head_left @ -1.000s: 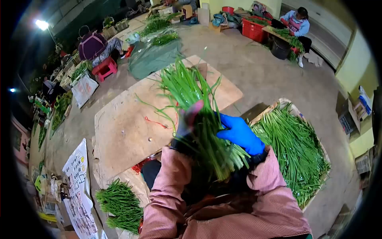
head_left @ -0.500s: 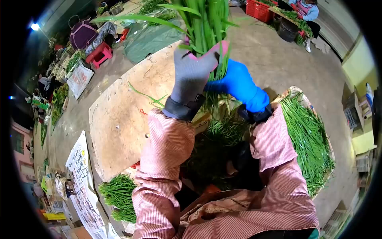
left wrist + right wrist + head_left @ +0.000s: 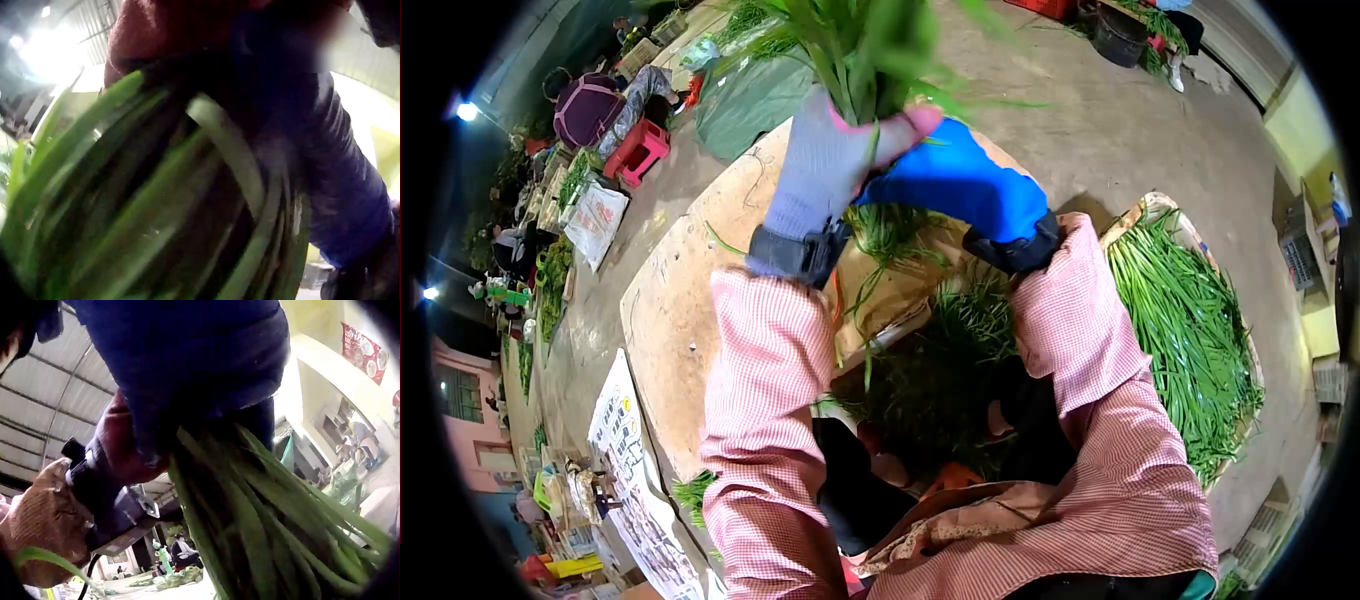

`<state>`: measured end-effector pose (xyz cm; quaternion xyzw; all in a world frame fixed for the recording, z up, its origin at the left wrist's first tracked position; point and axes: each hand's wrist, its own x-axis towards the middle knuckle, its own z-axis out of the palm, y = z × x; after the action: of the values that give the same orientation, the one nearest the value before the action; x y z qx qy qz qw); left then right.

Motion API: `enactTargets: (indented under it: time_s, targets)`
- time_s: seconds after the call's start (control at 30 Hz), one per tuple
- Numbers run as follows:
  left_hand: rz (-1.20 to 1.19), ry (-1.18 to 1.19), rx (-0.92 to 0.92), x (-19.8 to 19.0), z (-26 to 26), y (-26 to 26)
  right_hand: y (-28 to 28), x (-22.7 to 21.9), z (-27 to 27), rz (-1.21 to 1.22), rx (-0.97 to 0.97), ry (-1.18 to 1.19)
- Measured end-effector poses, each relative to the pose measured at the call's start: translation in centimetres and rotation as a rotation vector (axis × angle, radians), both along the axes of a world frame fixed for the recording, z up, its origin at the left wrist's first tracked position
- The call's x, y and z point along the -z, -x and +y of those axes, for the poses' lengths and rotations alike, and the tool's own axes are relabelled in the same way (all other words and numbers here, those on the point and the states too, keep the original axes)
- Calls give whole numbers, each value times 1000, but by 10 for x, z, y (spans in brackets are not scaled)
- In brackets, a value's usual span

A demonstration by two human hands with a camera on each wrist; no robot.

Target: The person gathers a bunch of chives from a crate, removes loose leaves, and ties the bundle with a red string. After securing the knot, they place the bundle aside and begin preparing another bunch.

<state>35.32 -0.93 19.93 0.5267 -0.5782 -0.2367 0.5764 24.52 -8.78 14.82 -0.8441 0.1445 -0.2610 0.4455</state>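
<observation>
In the head view, both gloved hands hold one bunch of chives [image 3: 855, 50] above the far part of the wooden board. My left hand [image 3: 825, 150], in a grey glove with pink fingertips, grips it with the thumb across the front. Close beside it, my right hand [image 3: 965, 185] in a blue glove has its fingers round the bunch lower down. Stalk ends hang below the gloves. Broad leaves of the chives [image 3: 144, 225] fill the left wrist view. From the blue glove [image 3: 194, 356] in the right wrist view, the stalks spread downward. The left fingers are partly hidden behind the leaves.
The wooden board [image 3: 720, 250] lies in front of the person. At right stands a basket heaped with chives [image 3: 1180, 350]; dark loose greens [image 3: 960, 335] lie between the legs. A printed sheet [image 3: 635, 480], a red stool [image 3: 638, 150] and a green tarp [image 3: 745, 110] are at left.
Both hands have risen with the chives, moving away from the body and somewhat left. The bunch, earlier low over the lap and board, is now near the top of the head view.
</observation>
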Motion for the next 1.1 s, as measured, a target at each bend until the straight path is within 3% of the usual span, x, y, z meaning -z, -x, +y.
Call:
enactTargets:
  time_s: [0.03, 0.07, 0.13, 0.17, 0.2, 0.27, 0.3, 0.33, 0.4, 0.43, 0.47, 0.5, 0.53, 0.6, 0.67, 0.73, 0.77, 0.8, 0.83, 0.87, 0.9, 0.93, 1.0, 1.07, 1.1]
  targets:
    - [149, 16, -20, 8, -9, -1, -4, 5, 0, -59, -7, 358]
    - [298, 32, -37, 15, -15, -3, -4, 9, -1, -60, -5, 358]
    - [378, 34, -102, 12, -14, -1, -1, 9, 5, -51, 49, 466]
    - [457, 39, -170, 9, -12, -1, 7, 19, 4, -276, -102, 527]
    - [408, 223, -103, 9, -13, -9, 14, 31, 10, -278, -101, 530]
    - [630, -4, -166, -8, -1, -23, 34, 48, 37, -429, -155, -1286]
    - [597, 29, -139, -18, 7, -26, 47, 47, 48, -439, -227, -1361]
    - [590, 34, -143, -24, 18, -28, 60, 51, 58, -441, -237, -1360]
    - [692, 195, 28, -38, 40, -32, 80, 62, 71, 266, 410, 389]
    - [695, 214, 24, -45, 50, -32, 85, 65, 76, 251, 416, 398]
    - [409, 373, 39, -40, 62, -34, 91, 70, 83, 275, 340, 74]
    - [590, 324, 16, -47, 71, -34, 95, 73, 91, 295, 253, -247]
    - [770, 270, -11, -55, 81, -35, 100, 77, 102, 288, 250, -244]
    - [649, 369, 69, -52, 106, -47, 111, 88, 133, 144, 287, -333]
    - [854, 371, 187, -50, 126, -79, 134, 109, 157, 118, 273, -440]
    - [870, 393, 97, -51, 153, -86, 155, 134, 169, 163, 358, -602]
    - [782, 431, 194, -48, 165, -92, 155, 141, 180, 158, 353, -603]
    - [608, 527, -102, -57, 181, -47, 147, 138, 194, -54, 241, -463]
    - [747, 436, 21, -54, 188, -61, 139, 135, 207, -260, 132, -322]
    - [883, 338, 146, -52, 194, -74, 120, 141, 215, -335, 125, -463]
    - [789, 334, -34, -56, 204, -48, 100, 144, 218, -412, 115, -600]
    - [854, 411, -12, -51, 210, -32, 91, 128, 222, -417, 114, -598]
    - [713, 495, -120, -36, 226, -17, 85, 88, 231, -429, -31, -610]
    - [901, 499, 74, -15, 245, -36, 82, 86, 239, -469, 10, -585]
    - [830, 559, -138, -12, 255, -13, 81, 88, 241, -497, 53, -565]
